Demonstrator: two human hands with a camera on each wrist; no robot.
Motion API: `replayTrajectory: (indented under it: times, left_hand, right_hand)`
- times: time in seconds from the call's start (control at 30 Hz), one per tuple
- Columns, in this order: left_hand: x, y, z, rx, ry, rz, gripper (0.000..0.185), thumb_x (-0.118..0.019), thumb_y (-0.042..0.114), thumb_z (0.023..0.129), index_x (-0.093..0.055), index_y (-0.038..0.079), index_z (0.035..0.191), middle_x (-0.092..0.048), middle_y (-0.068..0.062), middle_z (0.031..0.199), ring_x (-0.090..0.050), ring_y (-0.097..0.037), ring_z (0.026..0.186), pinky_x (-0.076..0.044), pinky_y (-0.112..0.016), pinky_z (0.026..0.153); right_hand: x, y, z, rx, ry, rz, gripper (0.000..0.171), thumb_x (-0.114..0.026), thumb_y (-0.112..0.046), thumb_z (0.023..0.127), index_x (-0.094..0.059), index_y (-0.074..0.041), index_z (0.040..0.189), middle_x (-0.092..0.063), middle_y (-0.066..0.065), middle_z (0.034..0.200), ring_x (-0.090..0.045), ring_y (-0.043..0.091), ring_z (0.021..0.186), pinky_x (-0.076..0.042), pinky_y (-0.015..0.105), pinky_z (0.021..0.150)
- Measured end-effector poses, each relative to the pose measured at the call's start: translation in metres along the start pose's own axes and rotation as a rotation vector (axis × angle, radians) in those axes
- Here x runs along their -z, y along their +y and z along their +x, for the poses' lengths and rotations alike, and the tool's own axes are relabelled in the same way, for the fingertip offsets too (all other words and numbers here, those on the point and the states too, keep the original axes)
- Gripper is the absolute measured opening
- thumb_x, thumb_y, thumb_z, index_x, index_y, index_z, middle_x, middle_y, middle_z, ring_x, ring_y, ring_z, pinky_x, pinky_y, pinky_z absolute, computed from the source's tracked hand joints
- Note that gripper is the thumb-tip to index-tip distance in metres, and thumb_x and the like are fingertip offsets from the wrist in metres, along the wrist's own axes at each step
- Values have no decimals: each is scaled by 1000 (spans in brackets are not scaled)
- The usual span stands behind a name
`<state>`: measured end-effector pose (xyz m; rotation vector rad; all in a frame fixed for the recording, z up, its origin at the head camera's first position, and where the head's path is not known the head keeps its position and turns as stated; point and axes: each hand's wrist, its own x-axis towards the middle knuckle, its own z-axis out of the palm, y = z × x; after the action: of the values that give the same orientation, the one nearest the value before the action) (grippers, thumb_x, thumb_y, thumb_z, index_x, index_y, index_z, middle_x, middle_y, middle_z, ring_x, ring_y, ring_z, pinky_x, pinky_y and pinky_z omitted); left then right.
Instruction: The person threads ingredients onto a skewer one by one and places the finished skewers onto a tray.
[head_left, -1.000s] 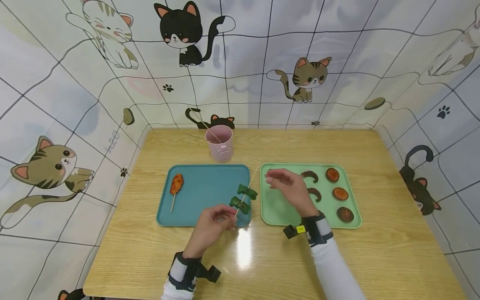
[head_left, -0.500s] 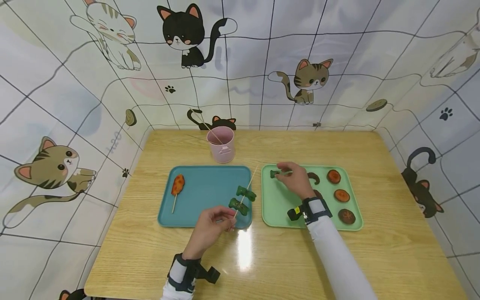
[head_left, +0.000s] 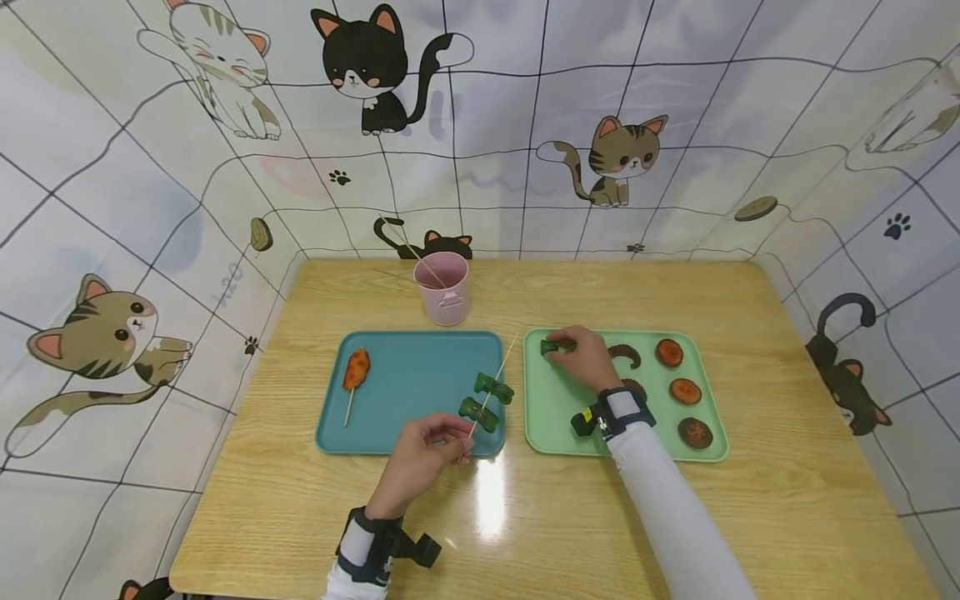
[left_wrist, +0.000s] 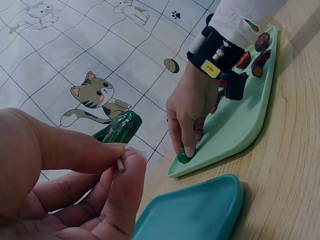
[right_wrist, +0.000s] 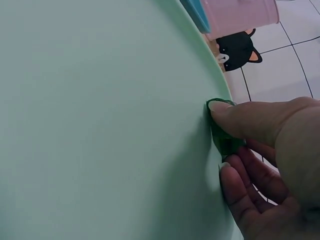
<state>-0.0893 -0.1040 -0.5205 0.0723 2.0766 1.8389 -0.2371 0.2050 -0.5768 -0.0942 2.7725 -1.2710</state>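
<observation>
My left hand (head_left: 460, 438) pinches the near end of a thin wooden skewer (head_left: 501, 364) over the right edge of the blue tray (head_left: 412, 383). Two green vegetable pieces (head_left: 486, 400) are threaded on it. In the left wrist view, thumb and forefinger (left_wrist: 120, 161) close on the stick's end. My right hand (head_left: 558, 350) rests at the far left corner of the green tray (head_left: 555, 408). There its thumb and fingers pinch a loose green piece (head_left: 550, 346) lying on the tray. The right wrist view shows the thumb over that green piece (right_wrist: 225, 142).
A pink cup (head_left: 445, 287) with skewers stands behind the trays. An orange piece on a stick (head_left: 353, 371) lies on the blue tray's left side. Brown curved pieces (head_left: 624, 354) and round mushroom slices (head_left: 684, 390) lie on the green tray's right half.
My right hand moved from above the green tray's left side to its far left corner and came down onto the green piece. The left hand and skewer stayed put.
</observation>
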Motion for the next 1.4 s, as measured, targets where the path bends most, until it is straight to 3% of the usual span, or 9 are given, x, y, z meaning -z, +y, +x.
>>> replayTrajectory:
  times: [0.37,0.57,0.87,1.0,1.13,1.23,1.4]
  left_hand:
    - [-2,2,0,2,-4,-9,20,-69,5,96,-69,-4,114,-70,-18,94,-68,-46,89,-62,-47,78]
    - [-2,3,-1,-3,-12,-11,21,-69,5,96,-69,-3,115,-70,-18,95,-69,-45,88,-62,-49,79]
    - [-4,10,-3,4,-36,-12,20,-69,5,96,-70,-3,114,-69,-29,101,-69,-42,88,-62,-44,78]
    - [-5,13,-5,-1,-43,-1,19,-68,3,95,-71,-1,113,-69,-29,101,-70,-40,86,-63,-45,78]
    - [-8,15,-7,-4,-58,-3,19,-67,1,94,-71,-1,113,-70,-29,101,-71,-39,85,-63,-46,79]
    - [-9,16,-8,-9,-71,-9,20,-65,1,95,-71,-2,113,-70,-30,102,-71,-41,86,-63,-45,78]
    - [-11,17,-9,-21,-86,5,22,-62,-2,94,-70,-4,115,-71,-25,98,-71,-36,83,-63,-41,76]
  right_hand:
    - [1,-3,-3,-22,17,-4,30,-78,-28,93,-76,-12,117,-73,11,115,-67,26,102,-54,38,86]
    - [5,-10,-7,0,48,82,31,-77,-30,93,-76,-12,118,-74,12,119,-69,27,103,-55,34,84]
    - [16,-32,-18,-129,49,477,51,-76,-45,92,-70,-10,128,-72,14,124,-71,32,110,-58,46,98]
    - [21,-42,-25,-150,25,613,56,-74,-44,93,-67,-6,133,-71,10,122,-70,33,115,-58,38,100]
    - [23,-52,-33,-185,-10,840,46,-72,-35,96,-65,-3,129,-67,4,118,-69,20,108,-59,24,93]
    - [24,-59,-38,-217,-43,1006,32,-71,-27,99,-66,-3,120,-64,2,113,-66,14,101,-58,22,90]
    - [24,-68,-49,-260,-96,1136,18,-68,-25,101,-66,-9,108,-62,1,108,-63,15,100,-56,22,89]
